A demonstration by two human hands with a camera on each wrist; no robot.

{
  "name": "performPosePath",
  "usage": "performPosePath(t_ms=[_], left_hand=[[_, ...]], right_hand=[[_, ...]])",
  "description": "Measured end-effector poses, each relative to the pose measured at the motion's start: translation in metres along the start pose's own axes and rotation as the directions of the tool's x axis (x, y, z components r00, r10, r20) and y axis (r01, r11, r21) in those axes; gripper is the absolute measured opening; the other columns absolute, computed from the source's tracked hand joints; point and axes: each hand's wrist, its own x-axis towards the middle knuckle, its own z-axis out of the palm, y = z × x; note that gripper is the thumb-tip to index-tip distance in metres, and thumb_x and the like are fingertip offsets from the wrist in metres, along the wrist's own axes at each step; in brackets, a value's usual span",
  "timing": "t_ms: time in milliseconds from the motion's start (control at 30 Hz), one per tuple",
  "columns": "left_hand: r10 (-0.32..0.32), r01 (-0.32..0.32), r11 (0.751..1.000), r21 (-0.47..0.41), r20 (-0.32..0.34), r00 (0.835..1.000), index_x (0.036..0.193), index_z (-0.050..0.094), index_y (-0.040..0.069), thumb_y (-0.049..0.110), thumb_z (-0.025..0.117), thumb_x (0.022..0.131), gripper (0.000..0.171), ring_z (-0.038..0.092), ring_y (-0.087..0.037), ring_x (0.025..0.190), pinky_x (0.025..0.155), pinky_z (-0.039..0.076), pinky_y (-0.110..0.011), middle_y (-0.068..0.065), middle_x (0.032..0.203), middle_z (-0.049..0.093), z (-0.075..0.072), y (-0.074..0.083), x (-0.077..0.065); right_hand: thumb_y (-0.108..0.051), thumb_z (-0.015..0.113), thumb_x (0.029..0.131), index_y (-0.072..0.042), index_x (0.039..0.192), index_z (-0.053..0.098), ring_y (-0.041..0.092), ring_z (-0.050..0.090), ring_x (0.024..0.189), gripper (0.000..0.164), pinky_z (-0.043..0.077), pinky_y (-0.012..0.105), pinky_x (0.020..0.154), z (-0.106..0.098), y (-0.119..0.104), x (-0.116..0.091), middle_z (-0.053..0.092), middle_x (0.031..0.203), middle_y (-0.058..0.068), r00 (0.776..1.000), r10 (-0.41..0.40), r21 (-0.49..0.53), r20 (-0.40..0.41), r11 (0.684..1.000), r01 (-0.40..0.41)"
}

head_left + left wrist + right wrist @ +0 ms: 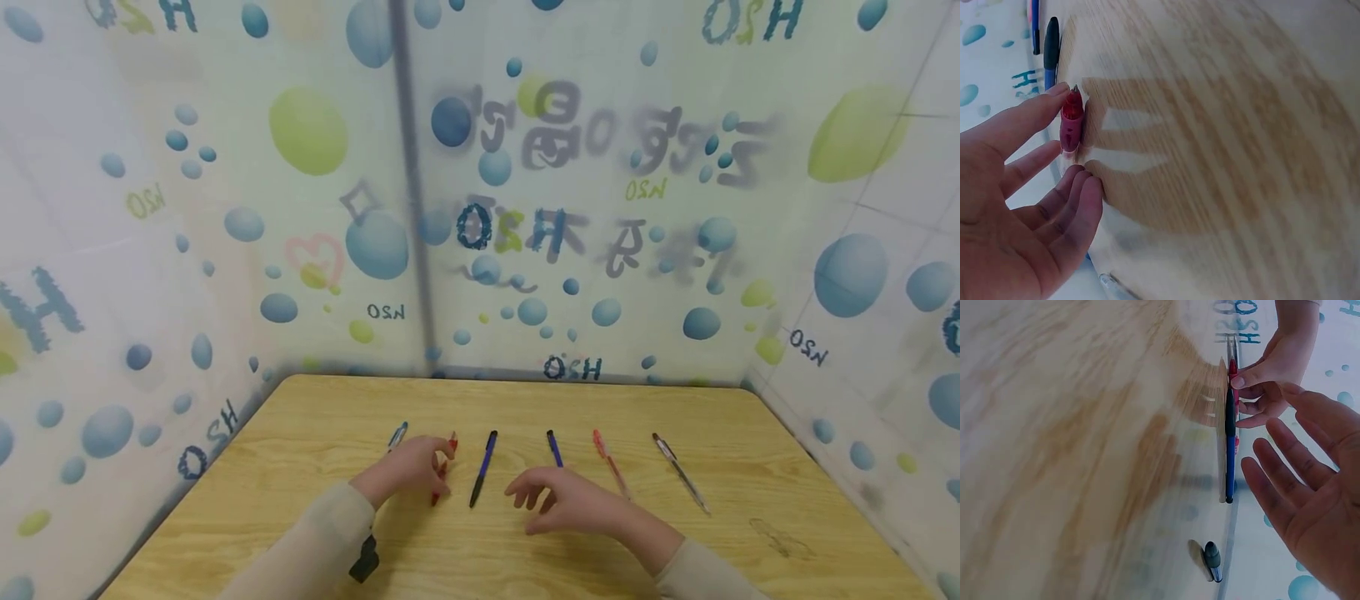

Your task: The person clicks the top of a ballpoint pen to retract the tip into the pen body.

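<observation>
Red pen [1071,128] lies beside the left hand [408,468], fingers parted, probably to span its length; right hand [573,502] loosely spread.

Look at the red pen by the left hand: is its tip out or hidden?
Out. In the left wrist view, the red pen shows a small pointed tip with no cap over it.

A red pen [1071,128] lies on the wooden table [465,558], tip bared.
</observation>
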Motion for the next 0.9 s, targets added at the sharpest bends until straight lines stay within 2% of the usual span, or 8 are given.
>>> performPosePath(t_ms=[300, 433, 600, 900], left_hand=[[0.024, -0.024, 1.000, 0.002, 0.022, 0.999, 0.110, 0.068, 0.009, 0.012, 0.088, 0.072, 0.043, 0.051, -0.016, 0.073, 0.066, 0.047, -0.033, -0.001, 0.085, 0.056, 0.002, -0.001, 0.002], [0.008, -0.007, 0.999, -0.037, 0.042, 0.999, 0.113, 0.067, 0.006, 0.004, 0.085, 0.073, 0.044, 0.055, -0.014, 0.068, 0.059, 0.051, -0.028, -0.003, 0.085, 0.055, 0.002, 0.003, 0.001], [-0.031, 0.040, 0.993, -0.109, 0.080, 0.996, 0.118, 0.065, 0.003, -0.008, 0.080, 0.073, 0.048, 0.061, -0.016, 0.059, 0.051, 0.054, -0.029, -0.008, 0.086, 0.056, 0.001, 0.009, -0.003], [-0.042, 0.047, 0.997, -0.069, 0.078, 0.996, 0.119, 0.066, 0.005, -0.017, 0.073, 0.073, 0.051, 0.060, -0.016, 0.059, 0.049, 0.053, -0.029, -0.008, 0.085, 0.057, -0.003, 0.014, -0.004]], right_hand=[[-0.006, 0.074, 0.087, -0.007, 0.126, 0.061, 0.021, 0.061, 0.098, 0.041, 0.052, 0.026, 0.079, 0.001, -0.003, 0.004, 0.064, 0.107, 0.005, 1.000, 0.011, -0.011, 0.003, 1.000, -0.011], [-0.006, 0.074, 0.087, -0.007, 0.126, 0.061, 0.022, 0.061, 0.098, 0.041, 0.052, 0.026, 0.079, 0.002, -0.006, 0.006, 0.064, 0.107, 0.005, 1.000, 0.011, -0.013, 0.000, 1.000, -0.011], [-0.006, 0.073, 0.087, -0.007, 0.127, 0.060, 0.024, 0.060, 0.100, 0.042, 0.052, 0.026, 0.080, 0.003, -0.010, 0.008, 0.063, 0.109, 0.006, 1.000, 0.003, -0.012, 0.003, 1.000, -0.003], [-0.006, 0.072, 0.088, -0.006, 0.129, 0.059, 0.035, 0.058, 0.104, 0.043, 0.052, 0.027, 0.081, -0.002, -0.018, 0.016, 0.062, 0.112, 0.012, 0.999, -0.028, -0.010, -0.021, 1.000, 0.028]])
